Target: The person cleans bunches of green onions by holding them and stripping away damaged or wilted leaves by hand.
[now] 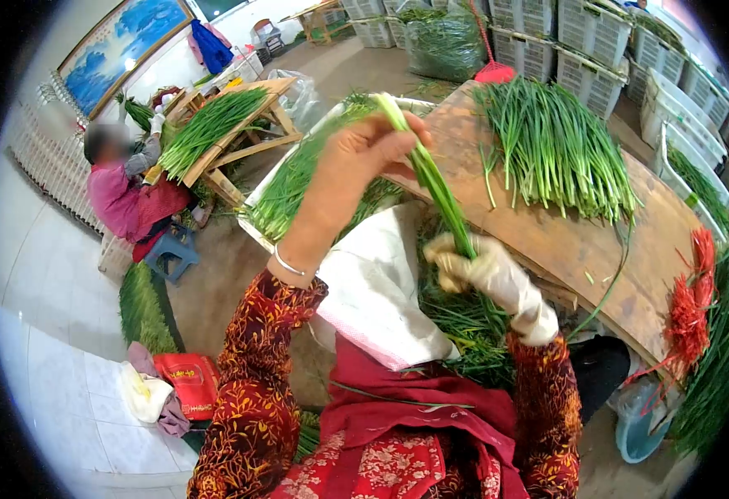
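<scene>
A small bunch of long green stalks (439, 187) hangs between my two hands, its pale ends at the top. My bare left hand (368, 150), with a silver bangle at the wrist, pinches the bunch near those pale ends. Lower down, my right hand (485, 274), in a whitish glove and slightly blurred, is closed round the same stalks. A white cloth sack (381, 283) lies over my lap, with loose greens (464, 328) beside it. On the wooden board (564, 249) to the right rests a large spread of green stalks (556, 150).
Red ties (693, 303) lie at the board's right end, above a blue basin (640, 428). A white crate of greens (298, 187) stands behind my left arm. Another person (127, 183) sits at a wooden stand (256, 137) at the left. Stacked crates (589, 50) line the back.
</scene>
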`<action>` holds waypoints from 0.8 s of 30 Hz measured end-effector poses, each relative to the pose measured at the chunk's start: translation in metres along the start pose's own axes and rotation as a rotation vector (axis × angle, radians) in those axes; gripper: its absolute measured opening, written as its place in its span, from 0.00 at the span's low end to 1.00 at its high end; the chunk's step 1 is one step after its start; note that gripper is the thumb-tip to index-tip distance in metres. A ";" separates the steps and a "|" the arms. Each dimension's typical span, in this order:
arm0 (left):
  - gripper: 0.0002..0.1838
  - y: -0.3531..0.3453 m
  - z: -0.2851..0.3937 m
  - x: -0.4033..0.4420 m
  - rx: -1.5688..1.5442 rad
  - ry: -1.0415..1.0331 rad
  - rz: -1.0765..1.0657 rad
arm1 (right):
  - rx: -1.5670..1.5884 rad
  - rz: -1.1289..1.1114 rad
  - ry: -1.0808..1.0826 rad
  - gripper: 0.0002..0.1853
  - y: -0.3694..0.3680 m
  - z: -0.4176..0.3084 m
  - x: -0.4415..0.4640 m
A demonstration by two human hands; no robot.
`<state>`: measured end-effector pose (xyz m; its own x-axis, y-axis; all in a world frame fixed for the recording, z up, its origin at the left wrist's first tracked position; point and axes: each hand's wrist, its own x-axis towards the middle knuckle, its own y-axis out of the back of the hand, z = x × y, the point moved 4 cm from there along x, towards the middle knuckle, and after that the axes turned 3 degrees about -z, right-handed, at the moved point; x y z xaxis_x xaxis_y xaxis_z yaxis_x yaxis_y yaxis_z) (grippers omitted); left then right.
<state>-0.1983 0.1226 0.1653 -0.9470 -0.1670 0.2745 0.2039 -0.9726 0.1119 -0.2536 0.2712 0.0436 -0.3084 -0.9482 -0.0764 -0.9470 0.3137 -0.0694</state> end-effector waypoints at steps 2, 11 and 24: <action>0.09 0.023 0.005 0.001 0.001 -0.040 0.148 | -0.124 0.006 -0.192 0.17 0.005 0.061 -0.017; 0.09 0.013 -0.031 0.000 -0.116 0.010 0.148 | -0.611 0.407 0.008 0.16 0.039 0.008 -0.065; 0.10 -0.066 -0.057 0.002 0.075 0.003 -0.089 | -0.001 0.250 0.053 0.11 0.044 -0.056 -0.051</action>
<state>-0.2276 0.1778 0.1043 -0.9627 -0.0814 0.2579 0.1372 -0.9688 0.2065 -0.2841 0.3304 0.1001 -0.5377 -0.8423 -0.0385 -0.8406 0.5390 -0.0538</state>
